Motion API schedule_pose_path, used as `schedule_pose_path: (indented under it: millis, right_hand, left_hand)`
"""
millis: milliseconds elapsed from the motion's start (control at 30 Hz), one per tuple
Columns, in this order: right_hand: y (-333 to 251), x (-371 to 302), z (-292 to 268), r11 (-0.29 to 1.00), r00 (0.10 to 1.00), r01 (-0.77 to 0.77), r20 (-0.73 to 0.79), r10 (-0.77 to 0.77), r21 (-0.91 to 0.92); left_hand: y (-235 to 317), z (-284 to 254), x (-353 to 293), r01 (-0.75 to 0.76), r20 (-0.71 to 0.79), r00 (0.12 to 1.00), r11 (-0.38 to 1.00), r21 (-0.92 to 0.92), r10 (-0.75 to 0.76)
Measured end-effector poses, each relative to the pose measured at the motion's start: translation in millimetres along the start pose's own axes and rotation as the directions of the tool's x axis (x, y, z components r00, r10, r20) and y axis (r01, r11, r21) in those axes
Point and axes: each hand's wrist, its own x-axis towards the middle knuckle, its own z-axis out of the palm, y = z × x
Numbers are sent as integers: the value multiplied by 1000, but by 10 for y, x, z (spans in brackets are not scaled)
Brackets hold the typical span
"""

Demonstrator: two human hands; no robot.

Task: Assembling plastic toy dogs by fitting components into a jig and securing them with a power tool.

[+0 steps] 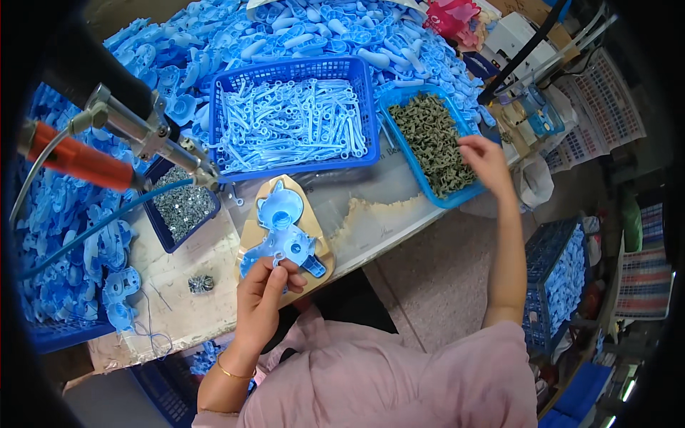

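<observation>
A light-blue plastic shell (287, 227) with round hollows lies in a tan holding block (250, 232) at the table's front edge. Over its near end, my left hand (265, 291) is closed in a pinch; a small light-blue ring shows at the fingertips, seemingly the end of a ring-ended plastic stick. Farther right, my right hand (486, 162) is at the right rim of a bright blue tray (437, 197) full of small grey-green pieces (428, 139). Its fingers are bent together, and whatever they hold is too small to make out.
A blue basket (300, 171) of ring-ended sticks stands behind the block. Left of it is a dark bin (170, 246) of small metal parts. A red-handled pneumatic tool (85, 160) hangs at left. Blue shells (164, 50) heap behind; a crate (546, 285) stands at right.
</observation>
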Motion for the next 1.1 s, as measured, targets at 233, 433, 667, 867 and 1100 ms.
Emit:
schedule_pose_path:
  millis: [233,433,667,867,1100]
  right_hand:
    - [-178,-121,247,863,980,153,-39,-196,-482]
    - [-502,-76,235,1000,1000,27,15,-27,-10]
    - [-1881,-751,1339,958,808,57,550,-210,280]
    - [-2105,-931,1688,927,694,-49,680,-235,371]
    - [-2279,-1035,1726,967,755,128,610,-240,222]
  left_hand:
    - [-6,39,-34,7,39,999,1000,-19,-7]
    - [42,-92,-40,-35,49,999,962,269,22]
    - [26,28,175,-9,66,998,972,234,-7]
    - [96,-19,152,-16,100,995,978,208,-5]
    - [28,-19,93,-145,-37,981,850,506,189]
